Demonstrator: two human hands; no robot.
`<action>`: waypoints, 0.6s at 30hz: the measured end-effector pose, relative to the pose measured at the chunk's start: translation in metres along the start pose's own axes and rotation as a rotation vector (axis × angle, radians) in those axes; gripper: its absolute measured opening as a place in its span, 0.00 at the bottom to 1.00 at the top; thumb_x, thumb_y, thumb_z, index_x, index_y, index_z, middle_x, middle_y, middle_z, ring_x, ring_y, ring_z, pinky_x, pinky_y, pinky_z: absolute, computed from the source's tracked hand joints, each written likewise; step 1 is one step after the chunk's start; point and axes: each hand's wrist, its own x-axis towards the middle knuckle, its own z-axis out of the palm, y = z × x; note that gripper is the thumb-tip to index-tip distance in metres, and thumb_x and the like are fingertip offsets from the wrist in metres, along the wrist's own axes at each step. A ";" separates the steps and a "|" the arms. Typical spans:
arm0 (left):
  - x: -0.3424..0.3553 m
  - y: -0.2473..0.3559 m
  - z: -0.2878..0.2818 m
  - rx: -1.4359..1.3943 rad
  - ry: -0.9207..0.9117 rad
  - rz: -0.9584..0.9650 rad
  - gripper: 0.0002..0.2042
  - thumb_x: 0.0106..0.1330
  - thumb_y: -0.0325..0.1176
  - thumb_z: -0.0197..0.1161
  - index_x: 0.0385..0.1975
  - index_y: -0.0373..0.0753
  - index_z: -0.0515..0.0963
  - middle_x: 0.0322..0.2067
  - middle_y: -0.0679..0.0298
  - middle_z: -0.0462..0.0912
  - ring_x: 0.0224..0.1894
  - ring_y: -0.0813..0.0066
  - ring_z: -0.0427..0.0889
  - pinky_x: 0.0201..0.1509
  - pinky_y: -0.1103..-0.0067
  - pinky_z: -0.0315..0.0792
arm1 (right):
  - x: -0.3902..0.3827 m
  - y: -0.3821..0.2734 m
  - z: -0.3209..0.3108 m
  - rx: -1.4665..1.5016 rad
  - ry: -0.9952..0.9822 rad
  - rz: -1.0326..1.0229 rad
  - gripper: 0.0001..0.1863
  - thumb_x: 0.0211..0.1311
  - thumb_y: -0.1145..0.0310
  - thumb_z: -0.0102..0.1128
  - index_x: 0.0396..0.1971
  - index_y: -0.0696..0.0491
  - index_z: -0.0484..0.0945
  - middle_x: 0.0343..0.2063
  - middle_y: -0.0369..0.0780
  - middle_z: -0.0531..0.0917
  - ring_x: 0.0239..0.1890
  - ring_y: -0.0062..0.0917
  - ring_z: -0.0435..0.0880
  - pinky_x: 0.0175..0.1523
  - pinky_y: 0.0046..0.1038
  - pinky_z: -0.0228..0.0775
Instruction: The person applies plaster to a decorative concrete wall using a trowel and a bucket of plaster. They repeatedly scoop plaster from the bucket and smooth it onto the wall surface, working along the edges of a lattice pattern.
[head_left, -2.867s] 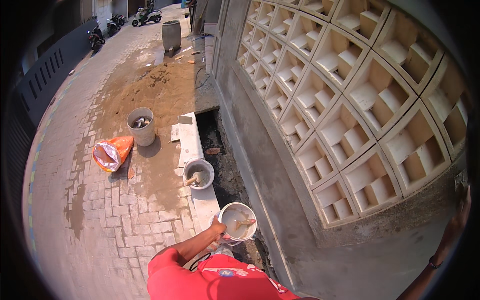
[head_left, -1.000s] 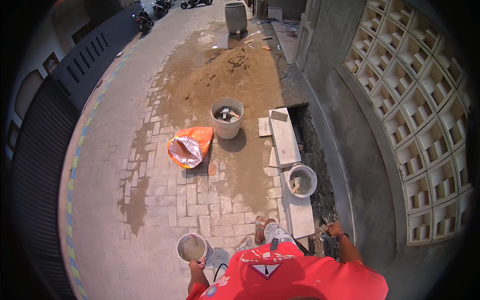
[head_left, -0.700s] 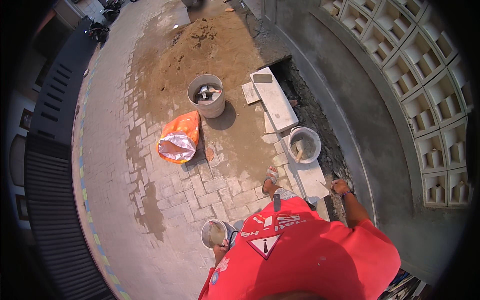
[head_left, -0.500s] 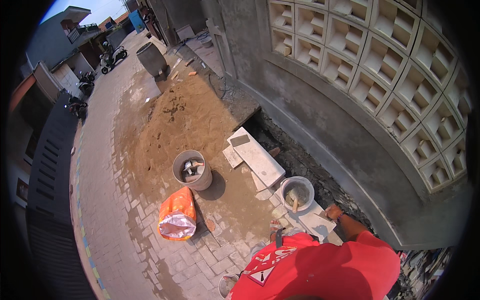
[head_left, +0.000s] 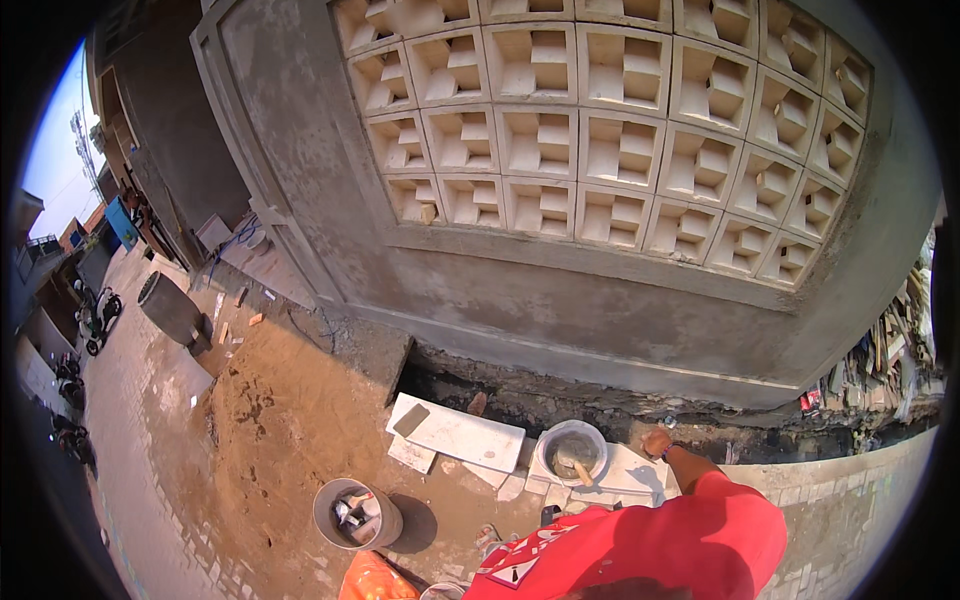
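My right hand [head_left: 656, 442] is beside the trench, at the far edge of the pale slabs [head_left: 630, 467]. Its fingers look curled, and anything in them is too small to make out. A band circles the wrist, and a red sleeve covers the upper arm. Just left of the hand stands a white bucket [head_left: 603, 455] of grey wet mortar. A trowel with a wooden handle [head_left: 581, 472] lies in it. Further left is a long white board [head_left: 458, 432] with a grey flat block [head_left: 411, 419] on its end. My left hand is out of view.
A narrow trench [head_left: 460, 385] runs along the grey wall [head_left: 520, 290] with its pale vent blocks [head_left: 540, 140]. To the left rise a sand heap [head_left: 270, 420], a tub of tools [head_left: 392, 522] and an orange sack [head_left: 375, 577]. A dark drum [head_left: 172, 308] stands farther off.
My view has swung right toward the wall, so the sand, tub and sack appear farther left and lower. My right hand stays beside the slabs and bucket.
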 end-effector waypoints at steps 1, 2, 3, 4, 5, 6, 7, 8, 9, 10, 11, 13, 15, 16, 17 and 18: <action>0.011 0.022 0.004 0.022 -0.023 0.007 0.18 0.65 0.25 0.46 0.55 0.33 0.63 0.53 0.43 0.69 0.43 0.50 0.78 0.30 0.68 0.82 | 0.001 0.025 0.008 -0.199 0.046 0.015 0.16 0.57 0.59 0.56 0.32 0.55 0.85 0.34 0.48 0.86 0.40 0.34 0.86 0.45 0.37 0.77; 0.025 0.034 0.003 0.008 -0.047 0.017 0.18 0.65 0.25 0.46 0.55 0.33 0.63 0.53 0.43 0.69 0.43 0.50 0.78 0.30 0.68 0.82 | 0.018 0.011 -0.003 -0.398 0.127 -0.002 0.18 0.59 0.57 0.53 0.34 0.56 0.85 0.35 0.49 0.86 0.42 0.34 0.86 0.46 0.38 0.77; 0.037 0.064 0.008 0.016 -0.069 0.066 0.18 0.65 0.25 0.46 0.56 0.33 0.62 0.53 0.43 0.68 0.43 0.50 0.78 0.29 0.68 0.82 | -0.030 -0.016 -0.010 -0.665 -0.017 -0.089 0.22 0.63 0.57 0.47 0.43 0.57 0.83 0.45 0.47 0.83 0.51 0.35 0.82 0.54 0.37 0.75; 0.050 0.079 0.011 0.014 -0.096 0.071 0.18 0.65 0.25 0.46 0.56 0.33 0.62 0.53 0.43 0.68 0.43 0.50 0.78 0.29 0.68 0.82 | -0.028 0.006 -0.001 -0.888 -0.108 -0.153 0.24 0.65 0.56 0.42 0.50 0.54 0.80 0.52 0.44 0.80 0.57 0.37 0.78 0.60 0.36 0.70; 0.062 0.099 0.015 0.024 -0.111 0.097 0.19 0.65 0.25 0.46 0.56 0.33 0.62 0.53 0.42 0.68 0.43 0.50 0.78 0.29 0.68 0.82 | -0.042 0.013 0.013 -0.844 -0.132 -0.151 0.24 0.65 0.55 0.43 0.49 0.54 0.81 0.50 0.44 0.81 0.54 0.36 0.79 0.58 0.35 0.72; 0.074 0.115 0.018 0.051 -0.126 0.113 0.19 0.65 0.25 0.46 0.56 0.34 0.62 0.53 0.42 0.68 0.43 0.50 0.78 0.28 0.68 0.82 | -0.060 0.023 0.024 -0.676 -0.118 -0.046 0.23 0.64 0.55 0.45 0.48 0.54 0.81 0.49 0.44 0.82 0.52 0.36 0.80 0.56 0.34 0.73; 0.086 0.134 0.029 0.075 -0.148 0.132 0.19 0.65 0.25 0.46 0.57 0.34 0.61 0.53 0.42 0.68 0.43 0.50 0.78 0.28 0.68 0.82 | -0.072 0.027 0.034 -0.481 -0.075 0.064 0.23 0.64 0.55 0.46 0.47 0.54 0.82 0.47 0.44 0.83 0.49 0.35 0.82 0.54 0.34 0.75; 0.097 0.149 0.032 0.094 -0.160 0.150 0.19 0.64 0.25 0.45 0.57 0.34 0.61 0.53 0.42 0.68 0.43 0.50 0.78 0.28 0.67 0.82 | -0.086 0.026 0.043 -0.341 -0.035 0.159 0.22 0.63 0.55 0.48 0.45 0.54 0.82 0.45 0.45 0.83 0.47 0.35 0.83 0.51 0.33 0.76; 0.107 0.162 0.038 0.118 -0.175 0.161 0.20 0.64 0.24 0.45 0.57 0.34 0.61 0.53 0.42 0.68 0.43 0.50 0.78 0.27 0.67 0.82 | -0.098 0.025 0.053 -0.240 0.005 0.227 0.22 0.63 0.54 0.49 0.44 0.54 0.83 0.43 0.45 0.84 0.44 0.35 0.84 0.49 0.33 0.77; 0.120 0.171 0.047 0.138 -0.194 0.171 0.20 0.64 0.24 0.45 0.57 0.35 0.60 0.53 0.42 0.68 0.43 0.49 0.78 0.27 0.67 0.82 | -0.109 0.023 0.061 -0.146 0.055 0.280 0.21 0.62 0.54 0.51 0.43 0.54 0.83 0.41 0.45 0.85 0.42 0.34 0.86 0.47 0.32 0.79; 0.125 0.180 0.047 0.148 -0.195 0.176 0.20 0.64 0.24 0.45 0.58 0.35 0.60 0.53 0.41 0.68 0.43 0.49 0.78 0.27 0.67 0.82 | -0.114 0.022 0.073 -0.052 0.100 0.329 0.21 0.61 0.54 0.54 0.41 0.55 0.83 0.39 0.46 0.86 0.38 0.34 0.87 0.44 0.32 0.80; 0.136 0.192 0.058 0.179 -0.218 0.187 0.21 0.64 0.24 0.45 0.58 0.35 0.60 0.53 0.41 0.68 0.43 0.49 0.78 0.26 0.67 0.82 | -0.145 0.006 0.092 0.216 0.231 0.322 0.18 0.59 0.57 0.58 0.38 0.57 0.83 0.34 0.47 0.86 0.33 0.34 0.87 0.40 0.32 0.80; 0.138 0.195 0.061 0.192 -0.224 0.190 0.21 0.64 0.24 0.44 0.59 0.36 0.59 0.53 0.41 0.67 0.43 0.49 0.78 0.25 0.67 0.81 | -0.154 0.003 0.106 0.373 0.301 0.306 0.16 0.58 0.59 0.60 0.36 0.57 0.83 0.33 0.46 0.86 0.31 0.34 0.88 0.39 0.33 0.81; 0.135 0.190 0.051 0.195 -0.203 0.182 0.21 0.64 0.24 0.44 0.59 0.36 0.59 0.53 0.41 0.67 0.43 0.49 0.78 0.25 0.67 0.81 | -0.150 0.007 0.113 0.262 0.229 0.286 0.15 0.59 0.60 0.59 0.36 0.56 0.83 0.33 0.45 0.86 0.32 0.34 0.88 0.39 0.32 0.80; 0.128 0.181 0.037 0.193 -0.181 0.175 0.22 0.64 0.24 0.44 0.59 0.36 0.59 0.53 0.40 0.67 0.43 0.49 0.78 0.24 0.66 0.81 | -0.142 0.010 0.120 0.095 0.139 0.233 0.14 0.59 0.61 0.59 0.36 0.55 0.83 0.33 0.43 0.87 0.32 0.33 0.87 0.38 0.32 0.80; 0.119 0.165 0.023 0.186 -0.158 0.159 0.22 0.64 0.23 0.44 0.59 0.36 0.58 0.53 0.40 0.67 0.43 0.49 0.78 0.24 0.66 0.81 | -0.129 0.022 0.135 -0.001 0.057 0.154 0.13 0.60 0.61 0.58 0.36 0.53 0.83 0.33 0.42 0.87 0.32 0.33 0.87 0.38 0.32 0.80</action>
